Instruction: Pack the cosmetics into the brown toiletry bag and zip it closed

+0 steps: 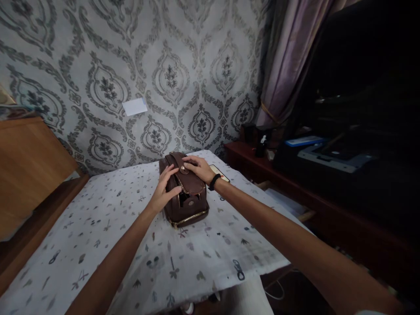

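A dark brown leather bag (193,212) with gold zips sits on the cloth-covered table (114,232). Its front zip is partly undone, with a dark gap under the flap. A strap with a round metal snap crosses its top. My left hand (164,192) lies against the bag's left side, fingers stretched and thumb spread near the gap. On the bag's top, my right hand (201,169) touches the strap by the snap, its fingers extended and thumb apart. A black band circles my right wrist.
A phone (220,173) with a lit screen lies right of the bag, partly behind my right wrist. A wooden cabinet (33,170) stands at left. At right are a dark red desk (239,153), an open drawer (285,203) and a blue-and-white item (304,141). Patterned wallpaper is behind.
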Action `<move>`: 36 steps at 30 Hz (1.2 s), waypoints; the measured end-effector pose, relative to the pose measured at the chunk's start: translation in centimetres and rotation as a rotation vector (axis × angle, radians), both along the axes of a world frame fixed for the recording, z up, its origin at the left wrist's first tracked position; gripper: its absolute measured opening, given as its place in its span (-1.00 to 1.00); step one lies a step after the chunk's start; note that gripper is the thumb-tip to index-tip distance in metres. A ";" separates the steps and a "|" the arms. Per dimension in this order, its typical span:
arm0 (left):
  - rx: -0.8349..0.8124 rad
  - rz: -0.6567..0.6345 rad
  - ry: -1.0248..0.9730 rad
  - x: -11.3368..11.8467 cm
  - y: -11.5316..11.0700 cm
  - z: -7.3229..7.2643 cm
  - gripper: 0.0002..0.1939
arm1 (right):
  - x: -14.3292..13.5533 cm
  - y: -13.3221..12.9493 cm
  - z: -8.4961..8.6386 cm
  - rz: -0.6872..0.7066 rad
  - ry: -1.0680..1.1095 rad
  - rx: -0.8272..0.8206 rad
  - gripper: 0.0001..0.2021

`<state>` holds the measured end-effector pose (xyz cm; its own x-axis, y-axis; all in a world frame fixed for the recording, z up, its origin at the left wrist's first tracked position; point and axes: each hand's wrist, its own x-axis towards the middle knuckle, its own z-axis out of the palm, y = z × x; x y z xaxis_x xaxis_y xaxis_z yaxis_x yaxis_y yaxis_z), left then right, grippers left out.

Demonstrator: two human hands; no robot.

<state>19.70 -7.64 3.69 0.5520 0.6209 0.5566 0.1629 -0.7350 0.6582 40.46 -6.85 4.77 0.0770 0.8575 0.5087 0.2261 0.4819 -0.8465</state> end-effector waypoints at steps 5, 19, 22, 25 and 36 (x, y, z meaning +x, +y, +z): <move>-0.061 0.021 -0.034 0.6 -0.2 0.0 -0.43 | 0.0 -0.4 -0.3 0.000 0.001 0.017 -0.71; -0.122 -0.005 -0.006 0.7 0.2 0.0 -0.39 | -0.5 -1.5 -1.3 0.027 0.009 0.044 -0.65; -0.041 -0.015 0.048 0.3 0.2 0.2 -0.43 | -0.6 -1.9 -1.5 0.029 0.018 0.046 -0.64; 0.045 -0.018 0.107 -0.3 -0.1 0.6 -0.46 | -0.9 -2.6 -1.6 0.028 0.024 0.047 -0.64; 0.186 0.145 0.169 0.2 -3.6 -0.1 -0.45 | -1.7 -3.8 -1.6 -0.046 0.048 0.055 -0.69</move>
<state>19.94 -11.22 3.58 0.5594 0.5957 0.5764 0.3707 -0.8018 0.4688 38.81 -10.62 3.13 0.1413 0.8231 0.5500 0.2091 0.5182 -0.8293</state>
